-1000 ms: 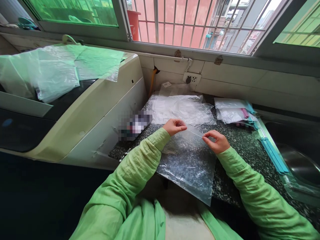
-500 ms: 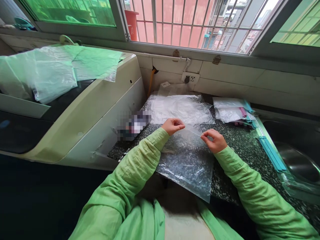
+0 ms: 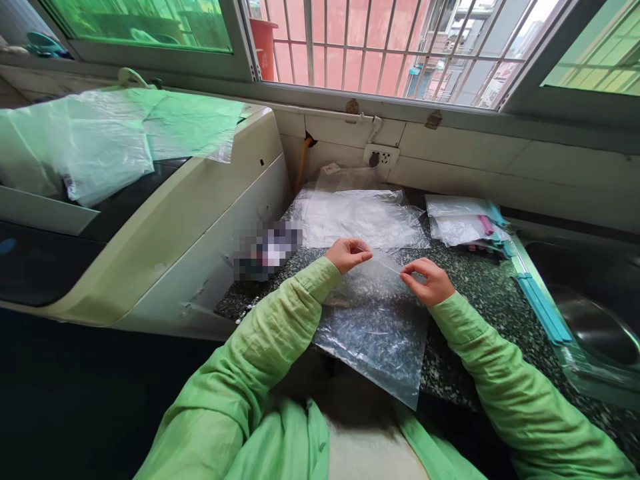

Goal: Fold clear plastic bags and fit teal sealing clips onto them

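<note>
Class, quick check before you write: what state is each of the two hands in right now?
Left hand: closed, pinching the clear plastic bag.
Right hand: closed, pinching the same bag.

Your left arm (image 3: 275, 333) slants up from the lower left and your right arm (image 3: 505, 373) from the lower right, converging in front of your torso (image 3: 370, 443). Wrinkled green sleeves (image 3: 295, 303) cover both, down to the wrists (image 3: 444, 293). Your left hand (image 3: 349, 255) is pinched, thumb against forefinger, its tips pointing right. Your right hand (image 3: 429, 281) pinches too, tips pointing left, thumb and forefinger bowed into a small loop. The two hands are near each other but apart, the left a little farther forward.
</note>
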Tool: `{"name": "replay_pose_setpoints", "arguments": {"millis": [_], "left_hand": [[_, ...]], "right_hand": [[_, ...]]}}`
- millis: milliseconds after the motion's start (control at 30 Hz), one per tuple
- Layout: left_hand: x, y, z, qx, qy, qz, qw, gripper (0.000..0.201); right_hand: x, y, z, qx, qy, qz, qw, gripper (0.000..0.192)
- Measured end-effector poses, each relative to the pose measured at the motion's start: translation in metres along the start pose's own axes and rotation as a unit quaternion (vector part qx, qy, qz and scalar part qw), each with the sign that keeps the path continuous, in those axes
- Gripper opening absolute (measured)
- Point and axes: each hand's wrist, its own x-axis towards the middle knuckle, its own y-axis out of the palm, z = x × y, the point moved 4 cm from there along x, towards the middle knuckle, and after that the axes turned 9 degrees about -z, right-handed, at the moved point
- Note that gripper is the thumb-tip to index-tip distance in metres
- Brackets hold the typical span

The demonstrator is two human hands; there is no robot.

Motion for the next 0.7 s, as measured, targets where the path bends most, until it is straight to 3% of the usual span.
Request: {"name": "replay_pose_setpoints", "arguments": {"millis": [433,700], "left_hand": [[-0.002,0.002,0.000,-0.007,0.005,0.007,1.000,0.031],[0.000,0.005,0.005,0.006,-0.012,-0.007,1.000,0.027]], "right_hand": [[-0.001,0.002,0.002,-0.002,-0.006,0.004,1.000,0.012],[0.001,0.003,-0.008,-0.127,-0.068,-0.015,0.989,0.017]]}}
